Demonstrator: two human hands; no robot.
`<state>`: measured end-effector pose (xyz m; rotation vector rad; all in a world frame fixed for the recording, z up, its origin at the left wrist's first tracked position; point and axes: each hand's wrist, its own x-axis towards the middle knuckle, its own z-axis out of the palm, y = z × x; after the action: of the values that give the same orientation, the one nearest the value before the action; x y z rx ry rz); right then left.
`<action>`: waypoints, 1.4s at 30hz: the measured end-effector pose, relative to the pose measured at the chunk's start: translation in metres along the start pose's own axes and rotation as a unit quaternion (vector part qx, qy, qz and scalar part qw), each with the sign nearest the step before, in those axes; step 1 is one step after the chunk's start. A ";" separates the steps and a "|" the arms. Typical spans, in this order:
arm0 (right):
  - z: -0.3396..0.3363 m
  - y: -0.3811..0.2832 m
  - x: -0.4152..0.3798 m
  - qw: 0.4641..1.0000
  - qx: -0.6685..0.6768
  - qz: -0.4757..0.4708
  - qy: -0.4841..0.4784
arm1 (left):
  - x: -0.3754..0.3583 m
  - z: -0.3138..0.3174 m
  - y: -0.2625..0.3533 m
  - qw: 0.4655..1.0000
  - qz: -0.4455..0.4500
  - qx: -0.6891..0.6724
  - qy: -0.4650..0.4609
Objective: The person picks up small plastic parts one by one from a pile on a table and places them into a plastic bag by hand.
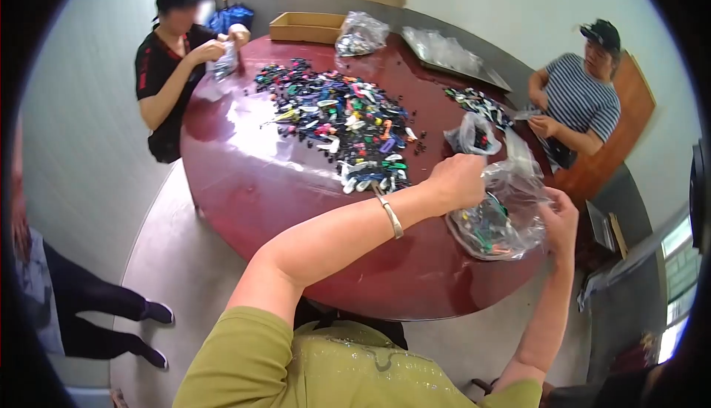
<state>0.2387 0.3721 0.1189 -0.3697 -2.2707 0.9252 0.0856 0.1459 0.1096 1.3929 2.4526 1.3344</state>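
My left hand point(458, 183) is closed at the upper left edge of a large clear plastic bag point(495, 231), gripping its film. My right hand point(559, 219) pinches the same bag's right side. Small coloured and black pieces show through the bag, which rests on the dark red table point(415, 274). Just behind it stands a smaller open clear bag point(474, 135) with dark pieces inside. A wide pile of small multicoloured pieces point(348, 115) lies on the table to the left of the bags.
At the back are a yellow-brown tray point(307, 27), a filled clear bag point(362, 34) and a tray of clear bags point(453, 54). A person point(178, 60) handles a bag at left; another person point(585, 100) does so at right. A third person's legs point(92, 308) show lower left.
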 end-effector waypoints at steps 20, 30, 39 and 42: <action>0.042 -0.067 0.014 0.969 0.029 -0.012 -0.244 | -0.116 -0.047 0.012 0.980 -0.008 -0.168 0.108; 0.071 -0.095 0.015 0.952 -0.106 -0.161 -0.240 | -0.092 -0.060 -0.002 0.993 -0.055 -0.107 0.002; 0.085 -0.073 0.042 0.956 -0.064 -0.054 -0.281 | -0.104 -0.062 -0.029 0.933 -0.069 -0.336 -0.105; 0.085 -0.082 0.052 0.881 0.130 0.026 -0.455 | -0.111 -0.050 -0.042 0.907 0.014 -0.403 -0.126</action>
<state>0.1425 0.2938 0.1550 0.1886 -2.8886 1.6625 0.1038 0.0237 0.0722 1.2463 1.4266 1.7346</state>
